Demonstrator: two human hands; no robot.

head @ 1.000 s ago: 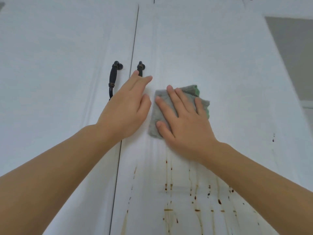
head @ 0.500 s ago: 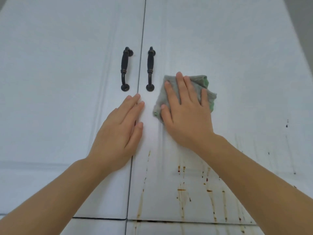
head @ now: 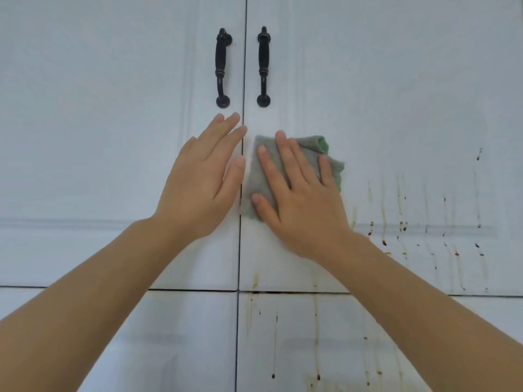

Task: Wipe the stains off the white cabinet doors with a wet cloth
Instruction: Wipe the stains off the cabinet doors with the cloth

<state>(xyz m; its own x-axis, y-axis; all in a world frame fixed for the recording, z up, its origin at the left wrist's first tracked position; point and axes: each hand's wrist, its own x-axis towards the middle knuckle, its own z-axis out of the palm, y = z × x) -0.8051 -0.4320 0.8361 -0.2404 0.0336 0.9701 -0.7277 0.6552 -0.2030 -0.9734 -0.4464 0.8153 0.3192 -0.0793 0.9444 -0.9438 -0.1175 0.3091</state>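
Two white cabinet doors fill the view, the left door [head: 99,137] and the right door [head: 410,94]. A folded grey cloth [head: 259,176] with a green edge lies flat against the right door near the centre seam. My right hand [head: 300,193] presses on it with fingers spread. My left hand [head: 201,182] rests flat on the left door beside the seam, holding nothing. Brown drip stains [head: 402,224] streak the right door to the right of and below the cloth.
Two black handles, the left handle [head: 222,67] and the right handle [head: 263,66], stand above my hands on either side of the seam. A lower pair of doors [head: 297,349] begins below a horizontal gap, and the right one carries more brown drips.
The view has tilted down, so the handles sit higher and the lower doors show. Both hands and the cloth have slid down the doors, away from the handles.
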